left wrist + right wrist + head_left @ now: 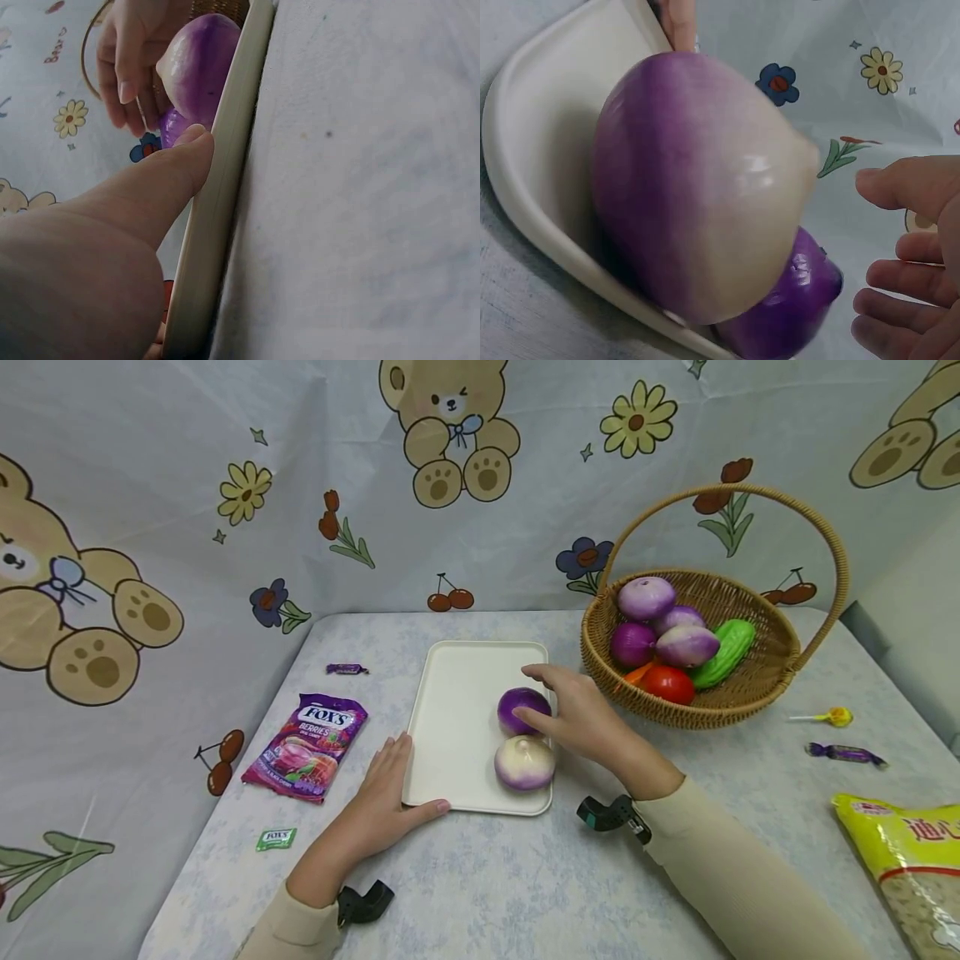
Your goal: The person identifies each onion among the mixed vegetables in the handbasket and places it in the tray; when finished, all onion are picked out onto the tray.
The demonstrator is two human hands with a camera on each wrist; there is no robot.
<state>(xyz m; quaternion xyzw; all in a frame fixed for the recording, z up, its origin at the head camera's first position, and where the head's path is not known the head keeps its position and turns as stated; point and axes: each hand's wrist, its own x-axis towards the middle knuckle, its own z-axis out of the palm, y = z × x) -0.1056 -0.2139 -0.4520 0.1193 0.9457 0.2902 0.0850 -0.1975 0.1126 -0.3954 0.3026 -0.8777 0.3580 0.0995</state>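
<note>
On a white rectangular tray (457, 718) lie two onions, one behind the other along its right side. The farther onion is dark purple (522, 703); the nearer is a white-and-purple onion (525, 764). My left hand (382, 802) rests against the tray's near left corner, fingers along the left side and thumb on the front rim. Above the dark onion hovers my right hand (581, 718), fingers spread and loosely bent. In the right wrist view, a gap shows between the right thumb (892, 184) and both onions, and nothing is held.
At the back right stands a wicker basket (690, 718) with several onions, a tomato (667, 685) and a green vegetable (723, 653). Left of the tray lie a purple candy bag (307, 747) and small wrapped candies. A lollipop (836, 717), wrapped candy (847, 753) and yellow bag (911, 868) lie right.
</note>
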